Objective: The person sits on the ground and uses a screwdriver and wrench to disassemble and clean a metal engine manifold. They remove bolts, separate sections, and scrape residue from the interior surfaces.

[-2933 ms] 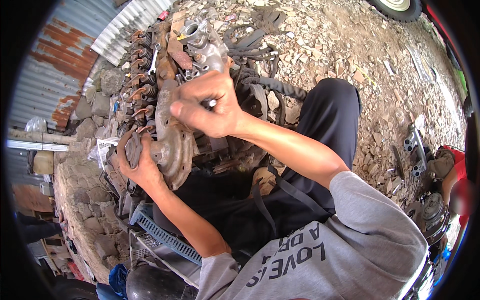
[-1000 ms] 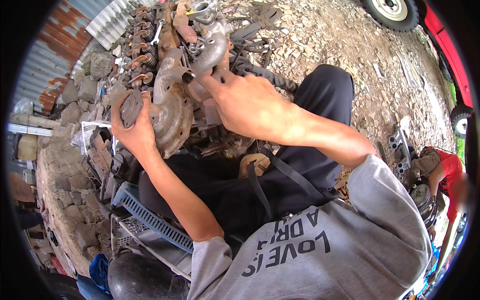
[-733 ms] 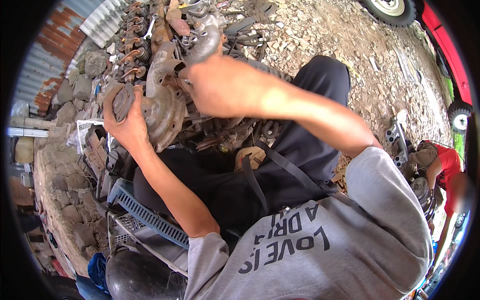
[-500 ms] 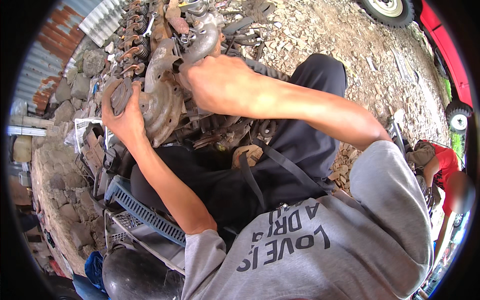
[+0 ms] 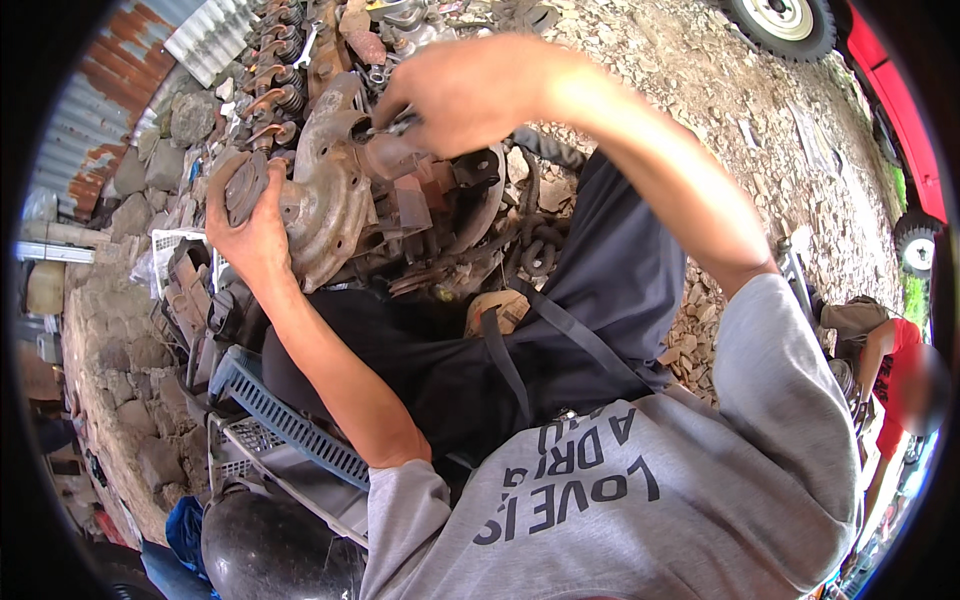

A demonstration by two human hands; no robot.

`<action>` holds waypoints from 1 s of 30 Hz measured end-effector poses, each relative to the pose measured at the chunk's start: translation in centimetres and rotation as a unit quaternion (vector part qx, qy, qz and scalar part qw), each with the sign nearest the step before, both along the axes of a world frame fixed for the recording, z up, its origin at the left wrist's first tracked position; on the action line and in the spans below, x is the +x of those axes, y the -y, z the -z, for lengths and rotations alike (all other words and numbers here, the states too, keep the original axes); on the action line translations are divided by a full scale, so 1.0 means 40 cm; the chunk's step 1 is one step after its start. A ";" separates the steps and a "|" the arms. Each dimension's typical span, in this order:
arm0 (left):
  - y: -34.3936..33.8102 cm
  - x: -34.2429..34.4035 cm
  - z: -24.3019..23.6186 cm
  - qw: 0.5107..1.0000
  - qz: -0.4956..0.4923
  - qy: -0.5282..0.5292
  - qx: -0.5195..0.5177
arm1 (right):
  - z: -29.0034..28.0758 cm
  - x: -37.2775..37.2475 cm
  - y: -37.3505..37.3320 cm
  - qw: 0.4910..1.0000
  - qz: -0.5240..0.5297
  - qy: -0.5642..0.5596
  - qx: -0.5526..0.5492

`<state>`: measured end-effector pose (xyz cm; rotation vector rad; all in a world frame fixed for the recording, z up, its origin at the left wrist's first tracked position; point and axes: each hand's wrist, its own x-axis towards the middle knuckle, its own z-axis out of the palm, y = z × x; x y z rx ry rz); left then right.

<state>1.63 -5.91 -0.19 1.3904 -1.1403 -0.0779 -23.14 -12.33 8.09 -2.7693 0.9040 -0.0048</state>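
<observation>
On an old, rusty engine part, my left hand (image 5: 250, 228) is closed round a round metal disc (image 5: 246, 192) at the end of a curved, rust-brown cast housing (image 5: 335, 190). My right hand (image 5: 465, 100) is above the housing's right side, blurred by motion. Its fingers are curled near a dark, slim piece at the housing's opening; what they hold cannot be made out. Behind my left hand runs a row of rusty rocker arms and springs (image 5: 275, 100). An open-ended wrench (image 5: 308, 45) lies beside that row.
A blue-grey plastic crate (image 5: 290, 420) stands at my left, near a dark rounded tank (image 5: 280, 545). Rusty engine pieces and a chain (image 5: 540, 248) lie before my knees. Stony ground (image 5: 680, 90) spreads to the right, with a tyre (image 5: 785, 22) and a person in red (image 5: 890, 375).
My right hand has risen and shifted slightly right, uncovering rusty parts below it. My left hand keeps its hold on the disc.
</observation>
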 end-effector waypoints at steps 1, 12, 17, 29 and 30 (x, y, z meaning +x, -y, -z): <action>0.000 -0.002 -0.004 1.000 -0.006 0.013 -0.003 | -0.035 -0.014 -0.005 1.000 0.009 -0.012 0.010; 0.010 0.023 -0.008 0.997 0.017 -0.070 0.022 | -0.041 -0.080 -0.111 0.986 0.093 0.027 -0.133; 0.010 0.022 -0.010 0.997 0.016 -0.073 0.020 | -0.018 -0.097 -0.117 0.993 0.076 0.083 -0.042; 0.001 0.003 -0.019 0.996 0.005 -0.076 0.044 | 0.030 -0.082 -0.132 0.958 0.103 0.261 -0.057; 0.001 0.003 -0.018 0.996 0.008 -0.080 0.032 | 0.055 -0.066 -0.127 0.954 0.092 0.274 -0.083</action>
